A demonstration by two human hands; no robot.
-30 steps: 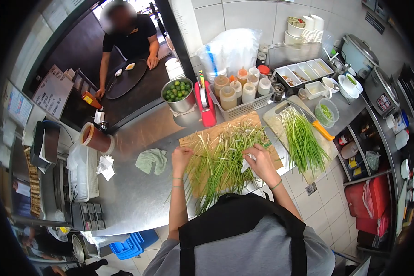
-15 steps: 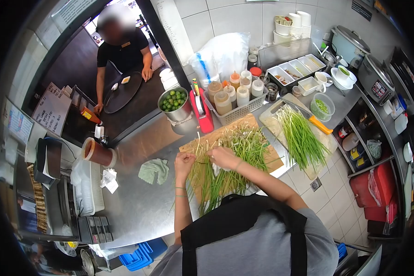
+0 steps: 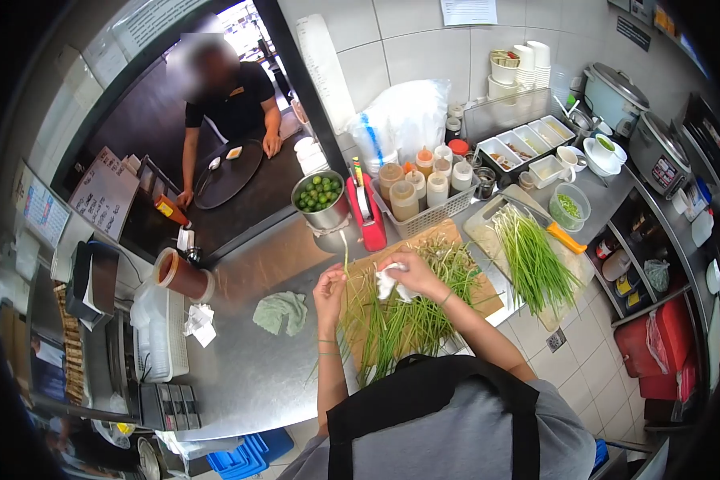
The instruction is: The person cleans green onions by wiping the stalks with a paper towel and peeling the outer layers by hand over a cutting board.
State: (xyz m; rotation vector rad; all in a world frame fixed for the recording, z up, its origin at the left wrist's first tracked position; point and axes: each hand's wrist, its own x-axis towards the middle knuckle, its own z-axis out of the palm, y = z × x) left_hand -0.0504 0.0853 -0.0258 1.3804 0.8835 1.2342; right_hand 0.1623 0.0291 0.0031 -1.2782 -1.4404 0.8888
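Note:
My left hand [image 3: 329, 294] is closed in a pinch on a single spring onion [image 3: 345, 254], its pale end pointing up past the fingers. Beside it, my right hand [image 3: 416, 274] grips a crumpled white paper towel [image 3: 390, 282], slightly apart from the left. Below both hands a loose heap of spring onions [image 3: 400, 320] covers much of a brown cutting board [image 3: 488, 298], the green ends hanging toward my body. To the right, a neater bunch of spring onions [image 3: 532, 260] lies on a pale cutting board [image 3: 482, 216] with an orange-handled knife [image 3: 566, 238].
A pot of green limes [image 3: 320, 196], a red tape dispenser [image 3: 367, 220] and a basket of squeeze bottles [image 3: 424, 220] line the back. A green cloth [image 3: 282, 313] lies left on the steel counter. Across the hatch, a person [image 3: 232, 108] stands by a dark oval tray [image 3: 229, 180].
My right hand has lifted from the heap, and the paper towel shows fully in it. My left hand now holds one stalk upright. The view has shifted slightly.

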